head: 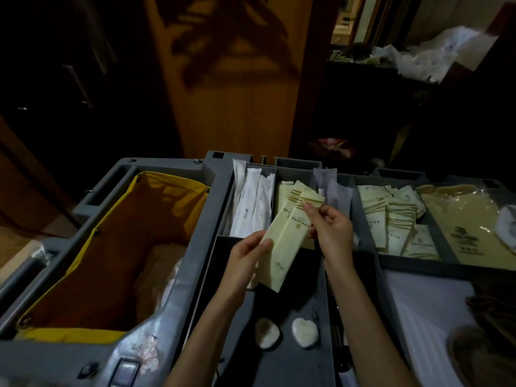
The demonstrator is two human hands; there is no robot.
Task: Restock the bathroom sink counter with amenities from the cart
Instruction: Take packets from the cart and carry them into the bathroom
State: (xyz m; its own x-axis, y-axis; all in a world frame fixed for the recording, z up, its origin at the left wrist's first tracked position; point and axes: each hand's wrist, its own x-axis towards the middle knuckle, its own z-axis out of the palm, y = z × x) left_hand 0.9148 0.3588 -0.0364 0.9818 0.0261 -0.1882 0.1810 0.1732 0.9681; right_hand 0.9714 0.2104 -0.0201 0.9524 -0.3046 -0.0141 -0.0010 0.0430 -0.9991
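Observation:
I hold two long cream amenity packets above the grey cart's top tray. My left hand grips their lower left edge between thumb and fingers. My right hand pinches their upper right side. Behind them, one compartment holds more cream packets. Left of it lie white wrapped packets, and to its right stand pale lilac sachets. Further right are stacked cream sachets and a beige bag.
A yellow-lined linen bag fills the cart's left side. Two pale heart-shaped soaps lie on a dark tray near me. White folded sheets sit at the right. A wooden door stands beyond the cart.

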